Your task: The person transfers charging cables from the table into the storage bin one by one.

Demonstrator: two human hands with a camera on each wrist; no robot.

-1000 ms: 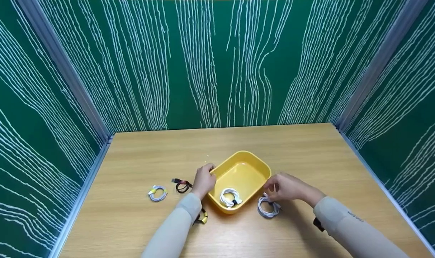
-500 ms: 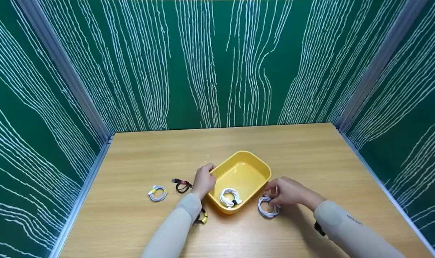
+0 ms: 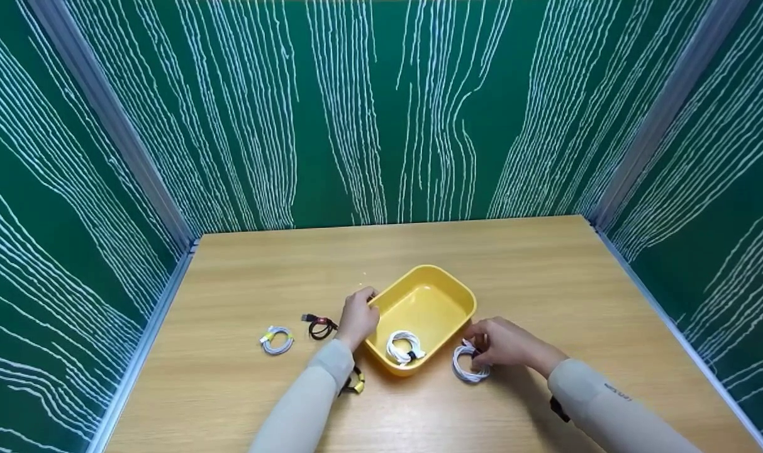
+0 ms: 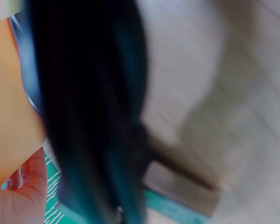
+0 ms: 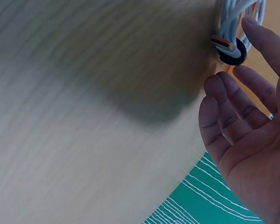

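My left hand (image 3: 358,319) grips the left rim of a yellow plastic bin (image 3: 428,305), thumb on the inner side. Inside, at the near end, lies a coiled white cable (image 3: 394,347) with a black tie. Right of the bin, a coiled grey-white cable (image 3: 462,374) rests on the table. Over this coil is my right hand (image 3: 506,343). In the right wrist view, my right hand (image 5: 252,126) has its thumb against the coil (image 5: 228,18), near a black tie and a plug; the other fingers are loosely bent and apart.
Left of the bin lie a coiled grey cable (image 3: 282,345) with yellow ties and a black USB cable (image 3: 319,329). A black-and-yellow item (image 3: 358,382) is partly hidden by the left forearm. Green walls with white lines enclose the wooden table (image 3: 280,264). A dark blurred shape fills much of the left wrist view.
My right hand has shifted slightly down and right, from beside the bin's rim to over the grey-white coil. The left hand and the bin have stayed put.
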